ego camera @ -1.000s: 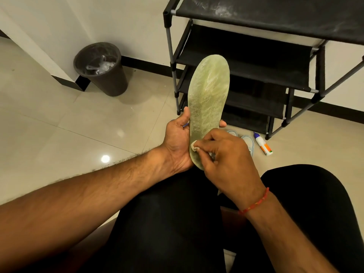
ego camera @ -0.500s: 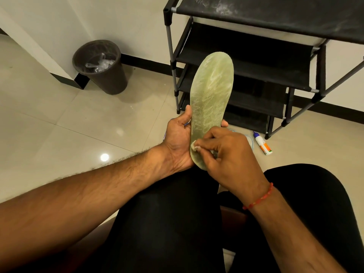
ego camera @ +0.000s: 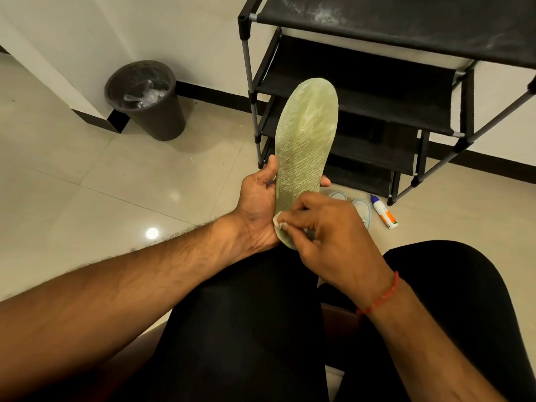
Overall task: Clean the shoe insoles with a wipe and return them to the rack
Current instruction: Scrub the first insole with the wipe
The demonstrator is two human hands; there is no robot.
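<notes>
Upright over the person's lap, the green insole (ego camera: 306, 146) stands heel down, its lower part clasped in the left hand (ego camera: 258, 204), thumb on one edge and fingertips showing past the other. At the heel the right hand (ego camera: 327, 227) pinches a small white wipe (ego camera: 278, 222) against it. Behind stands the black rack (ego camera: 377, 82); a dark bin (ego camera: 145, 100) sits well to the left by the wall

Mesh-textured insole (ego camera: 304, 146), glossy floor tiles (ego camera: 87, 175)

A dark bin (ego camera: 158, 118) holding clear plastic stands far left by the wall, and a white-and-orange bottle (ego camera: 383, 211) lies on the tiled floor (ego camera: 72, 169) at right
</notes>
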